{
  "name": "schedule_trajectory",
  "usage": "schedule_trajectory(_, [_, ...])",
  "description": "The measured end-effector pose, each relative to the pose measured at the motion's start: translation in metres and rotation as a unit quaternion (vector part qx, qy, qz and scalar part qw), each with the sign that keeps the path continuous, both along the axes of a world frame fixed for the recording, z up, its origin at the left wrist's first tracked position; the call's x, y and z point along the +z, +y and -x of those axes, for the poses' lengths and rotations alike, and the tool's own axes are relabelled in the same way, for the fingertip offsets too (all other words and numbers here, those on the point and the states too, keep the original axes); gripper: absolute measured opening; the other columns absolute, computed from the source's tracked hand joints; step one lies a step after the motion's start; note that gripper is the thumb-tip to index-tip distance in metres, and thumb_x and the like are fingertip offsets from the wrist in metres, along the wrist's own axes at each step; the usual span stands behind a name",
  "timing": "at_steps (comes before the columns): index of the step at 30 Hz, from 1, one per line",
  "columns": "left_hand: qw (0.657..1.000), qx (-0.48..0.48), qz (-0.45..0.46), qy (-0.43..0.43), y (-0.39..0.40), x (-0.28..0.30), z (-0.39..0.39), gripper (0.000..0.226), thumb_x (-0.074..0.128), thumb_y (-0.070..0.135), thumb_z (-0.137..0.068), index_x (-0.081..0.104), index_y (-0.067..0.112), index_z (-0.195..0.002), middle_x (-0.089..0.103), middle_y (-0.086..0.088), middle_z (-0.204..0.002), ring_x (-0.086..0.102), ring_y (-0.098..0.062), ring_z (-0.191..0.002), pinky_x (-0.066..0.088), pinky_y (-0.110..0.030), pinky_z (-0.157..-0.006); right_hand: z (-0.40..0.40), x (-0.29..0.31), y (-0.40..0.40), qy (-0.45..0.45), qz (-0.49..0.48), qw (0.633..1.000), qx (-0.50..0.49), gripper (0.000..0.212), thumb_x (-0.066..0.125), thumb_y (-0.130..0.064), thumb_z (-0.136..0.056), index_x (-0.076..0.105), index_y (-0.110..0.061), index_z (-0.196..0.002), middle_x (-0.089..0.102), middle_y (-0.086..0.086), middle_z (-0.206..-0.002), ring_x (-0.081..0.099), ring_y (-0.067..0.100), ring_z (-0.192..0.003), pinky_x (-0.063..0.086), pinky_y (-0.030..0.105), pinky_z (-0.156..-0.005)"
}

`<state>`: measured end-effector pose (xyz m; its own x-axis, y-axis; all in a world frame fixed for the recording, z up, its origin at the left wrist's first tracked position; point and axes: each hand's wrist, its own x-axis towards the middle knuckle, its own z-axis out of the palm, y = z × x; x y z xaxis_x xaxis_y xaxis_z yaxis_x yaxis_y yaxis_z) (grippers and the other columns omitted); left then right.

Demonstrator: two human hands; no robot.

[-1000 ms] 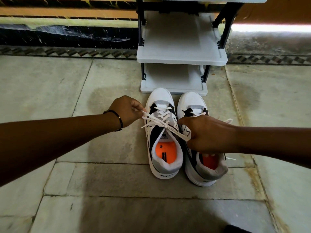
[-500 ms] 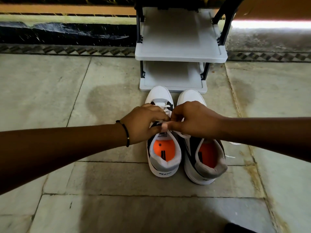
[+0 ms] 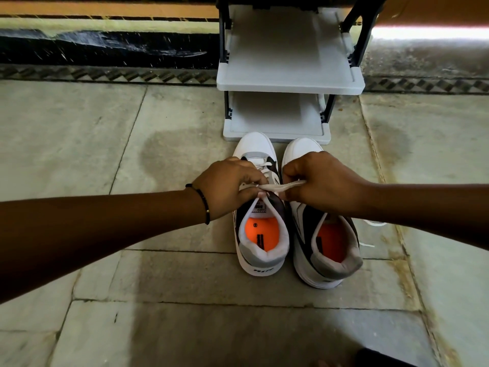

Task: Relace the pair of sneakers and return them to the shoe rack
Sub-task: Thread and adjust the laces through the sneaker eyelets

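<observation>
Where hands point(image 3: 230, 186) meet, lace point(image 3: 277, 187) half-hidden.

This is looking like the entryway or veranda of a home. A small grey shoe rack point(image 3: 290, 86) with black uprights is standing on a stone-slab floor point(image 3: 79, 128), backing against a low dark wall base point(image 3: 105, 49) edged with a patterned tile border point(image 3: 105, 74). A pair of sneakers point(image 3: 262, 234) is sitting just in front of the rack.
</observation>
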<state>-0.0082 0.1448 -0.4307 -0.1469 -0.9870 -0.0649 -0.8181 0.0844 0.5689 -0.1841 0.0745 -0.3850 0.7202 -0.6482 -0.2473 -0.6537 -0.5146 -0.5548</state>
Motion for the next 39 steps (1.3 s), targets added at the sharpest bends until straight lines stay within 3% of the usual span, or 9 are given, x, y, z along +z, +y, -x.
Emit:
schedule_trajectory(6, [1.000, 0.002, 0.010, 0.010, 0.000, -0.002, -0.001, 0.030, 0.054, 0.039, -0.077, 0.069, 0.022, -0.097, 0.069, -0.003, -0.098, 0.057, -0.024, -0.095, 0.048, -0.043, -0.084, 0.016, 0.007, -0.010, 0.039, -0.016, 0.999, 0.025, 0.020, 0.069, -0.023, -0.077, 0.059, -0.025, -0.059, 0.052, -0.004, -0.054, 0.048, 0.010, -0.054, 0.039, 0.025, -0.054])
schedule_trajectory(9, [1.000, 0.005, 0.000, 0.003, -0.001, -0.003, 0.001, 0.032, 0.053, 0.041, -0.076, 0.066, 0.024, -0.100, 0.068, 0.000, -0.099, 0.056, -0.020, -0.095, 0.047, -0.040, -0.085, 0.018, 0.009, -0.012, 0.044, -0.043, 0.997, 0.048, 0.006, 0.065, -0.020, -0.080, 0.065, -0.026, -0.082, 0.060, -0.009, -0.068, 0.055, 0.006, -0.063, 0.042, 0.021, -0.057])
schedule_trajectory(15, [0.999, -0.005, -0.010, -0.050, -0.005, -0.002, -0.007, 0.039, 0.055, 0.049, -0.072, 0.062, 0.025, -0.102, 0.065, 0.003, -0.098, 0.055, -0.019, -0.094, 0.046, -0.036, -0.083, 0.003, 0.008, -0.008, -0.114, -0.111, 0.987, -0.030, 0.017, 0.050, -0.024, -0.089, 0.065, -0.024, -0.098, 0.066, -0.003, -0.080, 0.054, 0.005, -0.059, 0.042, 0.011, -0.049])
schedule_trajectory(18, [1.000, 0.018, -0.006, -0.006, -0.001, -0.001, -0.007, 0.023, 0.063, 0.036, -0.078, 0.063, 0.019, -0.095, 0.058, 0.005, -0.083, 0.054, -0.016, -0.080, 0.047, -0.035, -0.076, -0.006, 0.001, 0.000, -0.055, -0.033, 0.996, 0.063, 0.027, 0.054, -0.041, -0.087, 0.059, -0.023, -0.105, 0.063, -0.009, -0.088, 0.057, 0.002, -0.070, 0.045, 0.019, -0.063])
schedule_trajectory(20, [0.999, 0.031, -0.020, 0.013, 0.002, 0.000, -0.007, 0.018, 0.064, 0.029, -0.080, 0.063, 0.019, -0.094, 0.060, 0.004, -0.082, 0.057, -0.016, -0.079, 0.049, -0.035, -0.075, -0.011, -0.007, 0.005, 0.023, 0.054, 0.990, 0.126, 0.037, 0.053, -0.046, -0.086, 0.054, -0.020, -0.113, 0.064, -0.001, -0.099, 0.061, 0.014, -0.086, 0.044, 0.028, -0.068])
schedule_trajectory(26, [0.996, -0.005, -0.007, -0.083, 0.004, 0.005, -0.011, 0.035, 0.043, 0.044, -0.079, 0.062, 0.022, -0.099, 0.062, 0.004, -0.085, 0.057, -0.020, -0.086, 0.042, -0.036, -0.082, -0.015, -0.016, 0.004, 0.136, 0.274, 0.920, 0.246, 0.017, 0.046, -0.025, -0.089, 0.055, -0.014, -0.098, 0.067, 0.011, -0.096, 0.060, 0.031, -0.090, 0.030, 0.034, -0.075])
schedule_trajectory(28, [0.987, -0.036, 0.031, -0.153, 0.004, 0.005, -0.016, 0.035, 0.039, 0.041, -0.083, 0.063, 0.021, -0.100, 0.065, -0.002, -0.091, 0.058, -0.026, -0.091, 0.033, -0.034, -0.078, -0.011, -0.017, 0.002, 0.147, 0.302, 0.902, 0.272, 0.017, 0.043, -0.022, -0.088, 0.056, -0.013, -0.096, 0.068, 0.011, -0.094, 0.062, 0.031, -0.087, 0.028, 0.033, -0.073])
schedule_trajectory(31, [0.962, -0.094, 0.094, -0.240, 0.006, 0.006, -0.023, 0.035, 0.037, 0.037, -0.084, 0.067, 0.021, -0.090, 0.065, -0.003, -0.075, 0.061, -0.029, -0.076, 0.037, -0.035, -0.069, 0.001, -0.027, -0.001, 0.147, 0.334, 0.879, 0.308, 0.019, 0.039, -0.020, -0.090, 0.054, -0.012, -0.098, 0.070, 0.012, -0.091, 0.064, 0.032, -0.085, 0.038, 0.035, -0.079])
schedule_trajectory(39, [0.955, -0.114, 0.108, -0.253, 0.005, 0.007, -0.033, 0.033, 0.037, 0.037, -0.083, 0.067, 0.023, -0.084, 0.064, 0.002, -0.066, 0.062, -0.025, -0.067, 0.043, -0.037, -0.063, 0.005, -0.025, -0.005, 0.205, 0.343, 0.855, 0.332, 0.028, 0.038, -0.014, -0.086, 0.056, -0.013, -0.107, 0.069, 0.010, -0.097, 0.063, 0.032, -0.090, 0.034, 0.032, -0.074])
